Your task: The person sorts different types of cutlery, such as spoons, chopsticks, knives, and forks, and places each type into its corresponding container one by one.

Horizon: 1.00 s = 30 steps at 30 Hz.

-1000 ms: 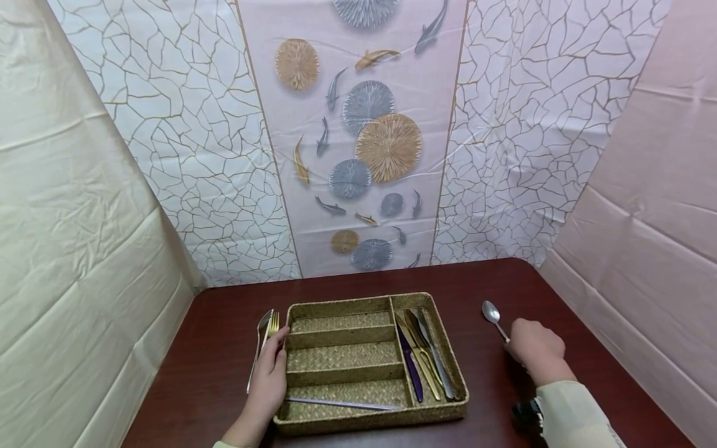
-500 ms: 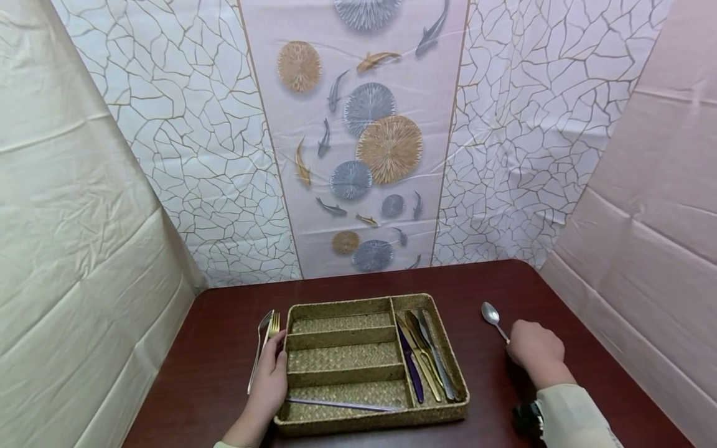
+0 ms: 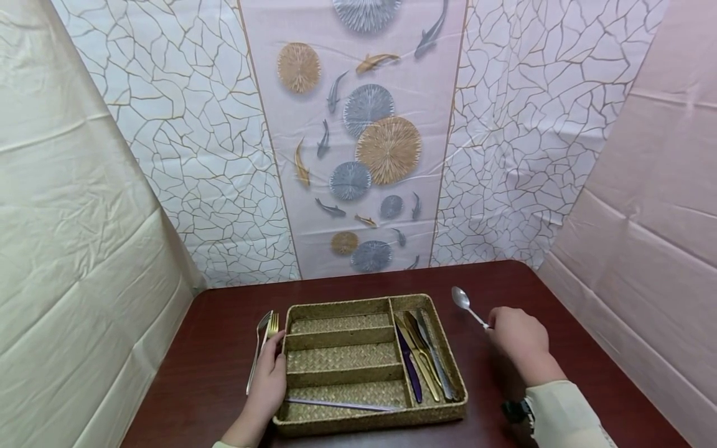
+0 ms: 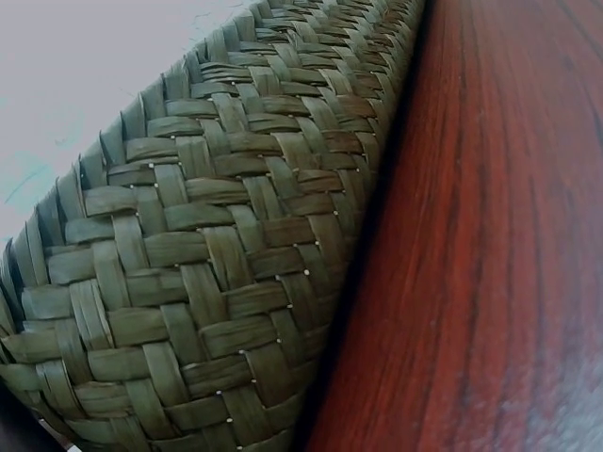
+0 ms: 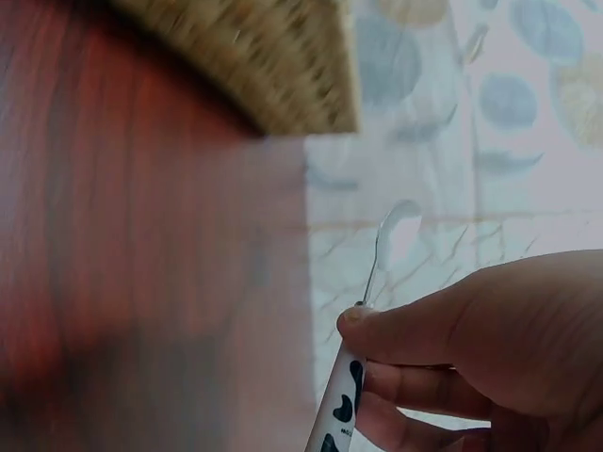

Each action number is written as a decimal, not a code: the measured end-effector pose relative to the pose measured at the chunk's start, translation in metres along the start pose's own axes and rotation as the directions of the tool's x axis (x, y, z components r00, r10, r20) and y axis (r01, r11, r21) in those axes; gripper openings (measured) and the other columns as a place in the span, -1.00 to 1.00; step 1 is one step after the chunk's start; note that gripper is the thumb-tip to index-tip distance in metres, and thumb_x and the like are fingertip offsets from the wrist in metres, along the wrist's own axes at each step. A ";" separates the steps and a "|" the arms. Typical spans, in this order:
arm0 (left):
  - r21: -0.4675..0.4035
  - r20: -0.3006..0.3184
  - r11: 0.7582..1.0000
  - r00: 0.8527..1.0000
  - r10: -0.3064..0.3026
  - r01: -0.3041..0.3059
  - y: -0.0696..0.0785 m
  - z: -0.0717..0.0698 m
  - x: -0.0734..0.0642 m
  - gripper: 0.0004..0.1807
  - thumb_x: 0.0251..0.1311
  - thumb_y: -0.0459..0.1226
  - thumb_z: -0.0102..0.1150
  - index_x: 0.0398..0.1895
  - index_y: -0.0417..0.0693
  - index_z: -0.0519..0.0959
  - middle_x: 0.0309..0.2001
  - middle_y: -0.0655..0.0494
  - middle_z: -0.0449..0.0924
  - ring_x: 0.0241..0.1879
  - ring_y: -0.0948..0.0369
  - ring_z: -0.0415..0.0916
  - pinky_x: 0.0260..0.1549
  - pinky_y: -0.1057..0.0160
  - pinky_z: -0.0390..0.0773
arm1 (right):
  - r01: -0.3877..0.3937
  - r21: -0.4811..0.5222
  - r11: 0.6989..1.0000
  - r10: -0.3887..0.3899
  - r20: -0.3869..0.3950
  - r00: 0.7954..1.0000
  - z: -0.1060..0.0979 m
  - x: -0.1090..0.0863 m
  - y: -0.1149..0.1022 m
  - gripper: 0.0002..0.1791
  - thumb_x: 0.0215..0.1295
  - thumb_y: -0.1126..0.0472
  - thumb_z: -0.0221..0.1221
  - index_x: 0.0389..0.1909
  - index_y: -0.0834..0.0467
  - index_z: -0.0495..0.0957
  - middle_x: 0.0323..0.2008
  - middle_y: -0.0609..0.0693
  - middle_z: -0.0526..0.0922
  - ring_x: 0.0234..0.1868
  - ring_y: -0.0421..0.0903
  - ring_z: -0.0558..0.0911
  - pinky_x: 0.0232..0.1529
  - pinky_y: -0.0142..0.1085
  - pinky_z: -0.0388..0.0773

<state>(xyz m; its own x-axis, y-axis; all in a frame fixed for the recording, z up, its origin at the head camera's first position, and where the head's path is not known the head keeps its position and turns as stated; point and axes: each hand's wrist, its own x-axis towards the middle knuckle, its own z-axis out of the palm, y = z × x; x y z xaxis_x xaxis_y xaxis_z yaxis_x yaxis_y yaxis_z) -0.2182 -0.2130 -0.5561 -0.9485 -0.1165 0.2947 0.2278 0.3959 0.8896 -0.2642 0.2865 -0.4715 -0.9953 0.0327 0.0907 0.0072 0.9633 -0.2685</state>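
Observation:
My right hand [image 3: 521, 342] pinches a metal spoon [image 3: 461, 298] just right of the tray. The right wrist view shows thumb and fingers on the spoon's white handle [image 5: 341, 400] with black patches; its bowl points away from the hand. My left hand [image 3: 267, 379] rests against the left side of a woven cutlery tray [image 3: 370, 426], fingers extended along it. That tray's woven wall [image 4: 207, 245] fills much of the left wrist view. Several knives [image 3: 416, 364], with purple, gold and silver handles, lie in the tray's right compartment. Thin purplish sticks [image 3: 342, 405] lie in the front compartment.
Left of the tray, a gold fork [image 3: 273, 323] and a silver utensil [image 3: 259, 348] lie on the dark red table [image 3: 185, 373], close beside my left hand. A patterned cloth [image 3: 364, 205] hangs behind the table, with plain cloth on both sides.
My right hand has moved left and slightly up in the head view, bringing the spoon closer to the tray. My left hand and the tray stay in place.

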 end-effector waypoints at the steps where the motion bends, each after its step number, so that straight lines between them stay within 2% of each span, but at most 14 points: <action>1: 0.008 0.006 1.000 1.000 -0.001 0.001 0.002 -0.001 0.000 -0.46 0.59 -0.49 -0.18 0.58 -0.42 0.33 0.50 -0.46 0.36 0.48 -0.35 0.32 0.40 -0.33 0.34 | 0.013 0.004 1.000 -0.013 -0.010 1.000 -0.001 -0.001 -0.006 -0.87 0.35 0.19 0.38 -0.40 0.04 0.68 -0.45 0.01 0.68 -0.47 0.08 0.60 -0.48 0.10 0.56; 5: 0.026 0.032 0.997 0.997 -0.073 0.072 0.006 -0.002 0.001 -0.41 0.58 -0.48 -0.22 0.64 -0.34 0.28 0.58 -0.40 0.27 0.56 -0.29 0.24 0.44 -0.31 0.30 | 0.082 0.011 0.997 -0.081 -0.049 0.995 -0.002 -0.007 -0.035 -0.89 0.35 0.20 0.46 -0.34 0.04 0.72 -0.42 -0.03 0.72 -0.49 0.04 0.62 -0.50 0.09 0.57; 8: 0.019 0.060 0.992 0.991 -0.124 0.123 0.007 -0.003 0.001 -0.38 0.59 -0.47 -0.23 0.68 -0.28 0.23 0.63 -0.37 0.19 0.61 -0.26 0.17 0.48 -0.32 0.25 | 0.144 0.009 0.990 -0.142 -0.086 0.986 -0.002 -0.013 -0.061 -0.87 0.34 0.19 0.47 -0.37 0.00 0.71 -0.43 -0.06 0.72 -0.50 0.01 0.62 -0.52 0.07 0.55; 14: 0.020 0.059 0.993 0.992 -0.115 0.114 0.005 -0.003 0.002 -0.38 0.58 -0.49 -0.21 0.67 -0.29 0.25 0.62 -0.34 0.24 0.60 -0.21 0.20 0.50 -0.28 0.24 | 0.289 -0.048 0.956 -0.293 -0.132 0.947 -0.003 -0.027 -0.115 -0.77 0.33 0.16 0.53 -0.40 -0.06 0.65 -0.40 -0.13 0.69 -0.44 -0.03 0.64 -0.46 0.01 0.57; 19: 0.029 0.064 0.993 0.991 -0.120 0.119 0.006 -0.004 0.002 -0.37 0.57 -0.49 -0.21 0.68 -0.27 0.25 0.64 -0.33 0.21 0.62 -0.20 0.15 0.51 -0.29 0.21 | 0.386 -0.069 0.920 -0.392 -0.122 0.912 -0.002 -0.036 -0.155 -0.66 0.28 0.14 0.59 -0.48 -0.09 0.56 -0.44 -0.20 0.63 -0.45 -0.09 0.62 -0.46 -0.06 0.57; 26: 0.040 0.084 0.990 0.987 -0.135 0.132 0.007 -0.006 0.002 -0.36 0.57 -0.49 -0.23 0.69 -0.26 0.22 0.66 -0.34 0.15 0.65 -0.23 0.09 0.51 -0.33 0.19 | 0.471 -0.078 0.879 -0.477 -0.112 0.872 0.011 -0.039 -0.188 -0.66 0.22 0.17 0.62 -0.50 -0.12 0.59 -0.47 -0.26 0.61 -0.45 -0.14 0.63 -0.44 -0.13 0.59; 30: 0.034 0.080 0.992 0.990 -0.121 0.118 0.007 -0.004 0.002 -0.36 0.56 -0.50 -0.21 0.68 -0.28 0.24 0.65 -0.35 0.18 0.63 -0.23 0.12 0.51 -0.31 0.19 | 0.498 -0.073 0.864 -0.503 -0.083 0.860 0.019 -0.036 -0.200 -0.65 0.25 0.17 0.60 -0.51 -0.12 0.58 -0.50 -0.28 0.58 -0.51 -0.20 0.56 -0.48 -0.18 0.53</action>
<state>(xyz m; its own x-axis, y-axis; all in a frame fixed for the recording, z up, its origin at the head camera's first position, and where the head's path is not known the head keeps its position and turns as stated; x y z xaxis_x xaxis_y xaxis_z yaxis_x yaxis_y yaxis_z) -0.2178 -0.2139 -0.5481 -0.9835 -0.0906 0.1566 0.1064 0.4102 0.9058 -0.2319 0.0876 -0.4388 -0.8519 -0.4342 0.2929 -0.4825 0.8681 -0.1165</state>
